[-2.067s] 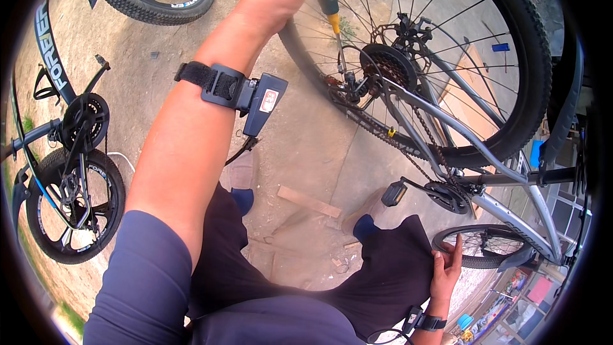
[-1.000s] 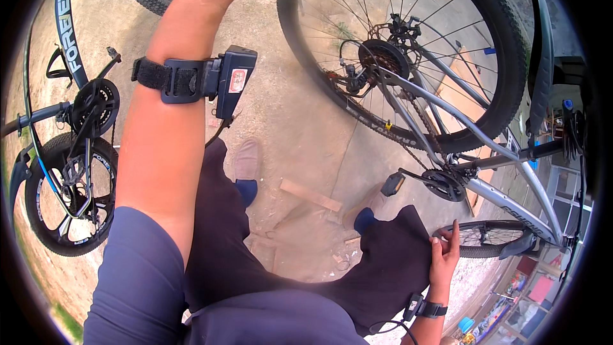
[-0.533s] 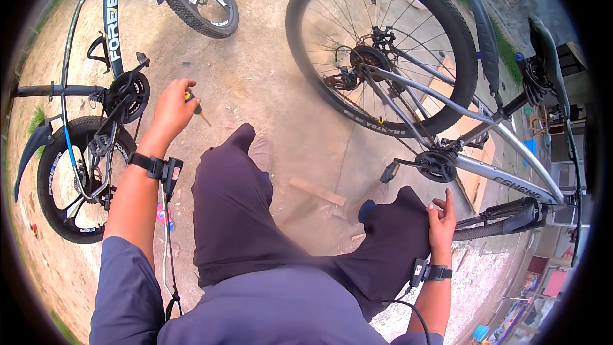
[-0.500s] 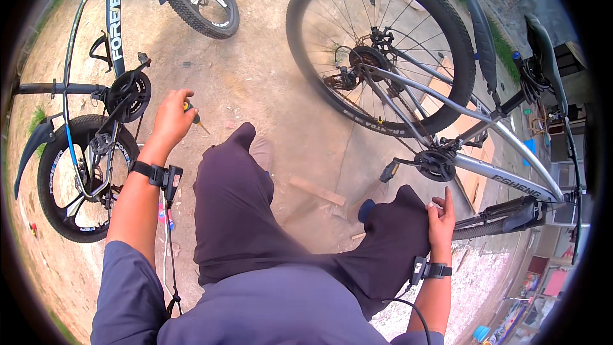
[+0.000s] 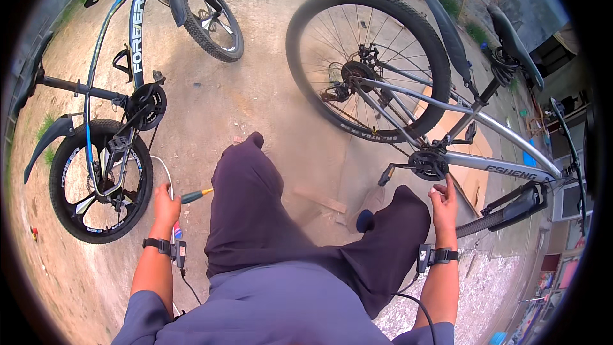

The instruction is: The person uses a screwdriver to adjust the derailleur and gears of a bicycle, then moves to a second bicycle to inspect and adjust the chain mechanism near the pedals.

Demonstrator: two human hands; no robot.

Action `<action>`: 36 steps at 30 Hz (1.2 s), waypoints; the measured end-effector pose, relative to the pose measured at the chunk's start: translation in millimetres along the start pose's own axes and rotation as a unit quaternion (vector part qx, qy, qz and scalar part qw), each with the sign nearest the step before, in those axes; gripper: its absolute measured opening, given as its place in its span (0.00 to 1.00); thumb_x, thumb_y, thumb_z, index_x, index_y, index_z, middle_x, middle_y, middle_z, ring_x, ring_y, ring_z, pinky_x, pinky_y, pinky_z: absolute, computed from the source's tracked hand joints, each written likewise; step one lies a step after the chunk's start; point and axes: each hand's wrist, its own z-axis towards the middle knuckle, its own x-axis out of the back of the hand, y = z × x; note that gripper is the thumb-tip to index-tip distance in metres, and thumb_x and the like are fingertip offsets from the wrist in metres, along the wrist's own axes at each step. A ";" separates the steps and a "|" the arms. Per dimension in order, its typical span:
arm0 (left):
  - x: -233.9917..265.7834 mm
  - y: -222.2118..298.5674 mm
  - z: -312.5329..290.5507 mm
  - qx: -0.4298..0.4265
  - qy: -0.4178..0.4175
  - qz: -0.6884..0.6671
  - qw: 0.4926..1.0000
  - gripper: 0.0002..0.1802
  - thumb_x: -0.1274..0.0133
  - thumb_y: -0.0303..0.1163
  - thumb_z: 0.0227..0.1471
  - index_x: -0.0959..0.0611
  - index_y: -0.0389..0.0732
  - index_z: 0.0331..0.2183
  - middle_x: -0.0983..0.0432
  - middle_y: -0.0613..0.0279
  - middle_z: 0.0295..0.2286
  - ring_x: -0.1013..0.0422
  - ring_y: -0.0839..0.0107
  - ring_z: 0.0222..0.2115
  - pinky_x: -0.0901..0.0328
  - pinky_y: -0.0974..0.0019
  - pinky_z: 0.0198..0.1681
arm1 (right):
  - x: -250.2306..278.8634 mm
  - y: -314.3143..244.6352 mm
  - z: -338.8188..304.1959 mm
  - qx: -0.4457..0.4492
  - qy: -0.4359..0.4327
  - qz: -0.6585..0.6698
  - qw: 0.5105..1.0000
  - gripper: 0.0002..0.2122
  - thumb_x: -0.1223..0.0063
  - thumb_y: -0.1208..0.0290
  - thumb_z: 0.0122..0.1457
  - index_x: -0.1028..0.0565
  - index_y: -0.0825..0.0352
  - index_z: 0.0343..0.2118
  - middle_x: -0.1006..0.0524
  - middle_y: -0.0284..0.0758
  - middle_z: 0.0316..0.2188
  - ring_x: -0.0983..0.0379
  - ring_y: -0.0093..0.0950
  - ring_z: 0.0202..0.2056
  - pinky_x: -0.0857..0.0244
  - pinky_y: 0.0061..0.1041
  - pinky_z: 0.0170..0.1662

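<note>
My left hand [image 5: 167, 207] is closed around a screwdriver [image 5: 195, 196] with a dark and yellow handle, beside my left knee. It is near the rear wheel [image 5: 62, 201] of the blue, black and white bicycle [image 5: 138, 32]. A white cord [image 5: 167, 167] loops past this hand. Beside my right knee, my right hand [image 5: 444, 206] holds nothing, its index finger stretched out and the others partly curled. That fingertip is just below the chainring [image 5: 429, 165] of the silver-grey bicycle [image 5: 511, 129]; I cannot tell whether they touch.
The silver-grey bicycle's spoked rear wheel [image 5: 295, 45] stands ahead of me, its pedal [image 5: 385, 175] close to my right leg. A flat wooden board [image 5: 482, 147] lies behind that bicycle, and a wood strip [image 5: 319, 200] lies between my feet on the dusty ground.
My left hand has moved down and back toward me with the screwdriver, which now points toward my knee. My right hand stays beside my right knee. The view has shifted slightly.
</note>
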 end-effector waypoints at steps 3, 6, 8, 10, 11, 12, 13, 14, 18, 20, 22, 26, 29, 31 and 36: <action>13.4 -9.2 -12.3 0.055 -0.041 0.002 0.998 0.28 0.39 0.26 0.45 0.26 0.35 0.50 0.29 0.46 0.46 0.28 0.52 0.46 0.33 0.57 0.51 | 10.9 -39.8 23.6 0.048 -0.018 0.035 0.998 0.32 0.42 0.73 0.58 0.41 0.65 0.66 0.26 0.42 0.47 0.26 0.23 0.41 0.31 0.21 0.42; 30.8 13.4 -8.5 0.066 -0.083 0.021 0.994 0.26 0.39 0.27 0.45 0.25 0.35 0.48 0.27 0.47 0.44 0.27 0.53 0.44 0.31 0.57 0.49 | 14.0 -112.7 52.1 0.149 0.002 -0.040 0.988 0.32 0.41 0.72 0.58 0.40 0.65 0.65 0.27 0.42 0.50 0.27 0.28 0.46 0.34 0.28 0.51; 39.1 50.8 16.8 0.051 -0.116 0.065 0.990 0.25 0.39 0.28 0.45 0.24 0.35 0.48 0.26 0.47 0.43 0.25 0.55 0.43 0.31 0.57 0.48 | 15.3 -169.6 89.1 0.271 0.055 -0.096 0.956 0.32 0.40 0.70 0.58 0.39 0.65 0.65 0.28 0.41 0.52 0.29 0.32 0.50 0.39 0.33 0.58; 43.0 72.3 36.5 0.037 -0.126 0.046 0.990 0.24 0.39 0.29 0.46 0.22 0.35 0.46 0.24 0.47 0.42 0.25 0.55 0.43 0.31 0.57 0.48 | 13.6 -219.7 108.1 0.366 0.111 -0.137 0.914 0.31 0.41 0.68 0.59 0.38 0.64 0.64 0.29 0.42 0.55 0.32 0.35 0.56 0.43 0.36 0.62; 49.5 82.3 46.1 0.032 -0.130 0.037 0.990 0.23 0.39 0.29 0.46 0.22 0.35 0.46 0.24 0.47 0.42 0.25 0.56 0.43 0.30 0.57 0.48 | 10.8 -240.7 117.9 0.396 0.135 -0.157 0.895 0.30 0.42 0.68 0.60 0.37 0.64 0.64 0.30 0.42 0.56 0.34 0.35 0.58 0.45 0.37 0.63; 47.9 109.1 61.1 0.013 -0.148 0.019 0.989 0.22 0.39 0.31 0.47 0.21 0.35 0.45 0.23 0.46 0.42 0.24 0.55 0.43 0.30 0.57 0.47 | 18.2 -257.3 131.6 0.429 0.151 -0.172 0.874 0.29 0.43 0.68 0.60 0.37 0.64 0.64 0.31 0.42 0.58 0.35 0.36 0.59 0.45 0.38 0.63; 49.2 134.1 71.5 -0.002 -0.158 0.011 0.987 0.22 0.39 0.31 0.47 0.21 0.35 0.45 0.23 0.46 0.42 0.24 0.55 0.42 0.30 0.57 0.47 | 22.0 -271.3 145.6 0.463 0.165 -0.180 0.852 0.28 0.43 0.68 0.61 0.37 0.63 0.64 0.32 0.43 0.59 0.36 0.37 0.61 0.45 0.38 0.64; 58.1 150.7 74.0 -0.008 -0.160 0.009 0.987 0.22 0.40 0.32 0.47 0.21 0.35 0.45 0.23 0.46 0.41 0.24 0.55 0.42 0.30 0.57 0.47 | 18.4 -283.1 157.7 0.481 0.175 -0.201 0.835 0.27 0.43 0.68 0.61 0.36 0.64 0.63 0.33 0.42 0.60 0.36 0.37 0.61 0.44 0.37 0.63; 67.3 189.2 68.5 -0.028 -0.235 0.003 0.972 0.21 0.40 0.34 0.49 0.20 0.35 0.45 0.22 0.47 0.40 0.24 0.55 0.41 0.30 0.57 0.47 | 20.2 -309.1 143.4 0.426 0.152 -0.200 0.869 0.24 0.47 0.73 0.62 0.35 0.71 0.61 0.31 0.47 0.56 0.33 0.39 0.58 0.39 0.36 0.59; 94.9 189.6 61.2 0.014 -0.273 -0.010 0.962 0.22 0.40 0.35 0.49 0.20 0.33 0.45 0.21 0.46 0.41 0.23 0.56 0.42 0.29 0.59 0.47 | 47.5 -332.1 129.4 0.413 0.137 -0.192 0.880 0.22 0.50 0.76 0.63 0.34 0.73 0.59 0.30 0.50 0.54 0.33 0.40 0.57 0.38 0.38 0.58; 121.7 174.3 47.6 0.060 -0.314 -0.026 0.947 0.23 0.40 0.35 0.50 0.21 0.32 0.46 0.20 0.45 0.42 0.23 0.57 0.43 0.29 0.61 0.48 | 62.1 -353.3 129.7 0.405 0.161 -0.238 0.868 0.21 0.50 0.76 0.63 0.33 0.73 0.58 0.31 0.50 0.55 0.33 0.42 0.57 0.39 0.40 0.58; 183.5 159.1 7.9 0.141 -0.373 -0.050 0.916 0.24 0.38 0.37 0.51 0.21 0.32 0.46 0.19 0.48 0.40 0.22 0.60 0.42 0.29 0.62 0.47 | 91.7 -349.5 164.2 0.255 0.150 -0.320 0.900 0.22 0.45 0.70 0.61 0.31 0.68 0.58 0.31 0.46 0.57 0.35 0.42 0.58 0.43 0.38 0.61; 199.7 153.6 -13.7 0.150 -0.399 -0.081 0.901 0.23 0.40 0.37 0.50 0.19 0.32 0.45 0.19 0.46 0.38 0.22 0.58 0.40 0.29 0.62 0.45 | 105.1 -277.1 181.9 0.070 0.116 -0.298 0.945 0.23 0.44 0.62 0.61 0.30 0.66 0.57 0.31 0.45 0.56 0.36 0.42 0.58 0.44 0.37 0.61; 229.8 163.1 12.5 0.164 -0.423 -0.107 0.885 0.22 0.40 0.36 0.51 0.20 0.31 0.45 0.19 0.46 0.38 0.22 0.58 0.41 0.30 0.62 0.46 | 96.9 -250.2 179.3 0.071 0.128 -0.311 0.939 0.25 0.45 0.57 0.61 0.31 0.65 0.58 0.33 0.44 0.57 0.38 0.42 0.60 0.48 0.41 0.63; 277.4 212.4 110.7 0.092 -0.391 -0.103 0.910 0.23 0.40 0.35 0.53 0.22 0.30 0.46 0.20 0.46 0.41 0.23 0.59 0.43 0.30 0.62 0.48 | 57.0 -258.0 182.4 -0.025 0.146 -0.405 0.902 0.28 0.49 0.55 0.61 0.37 0.60 0.63 0.39 0.41 0.63 0.44 0.42 0.64 0.56 0.50 0.65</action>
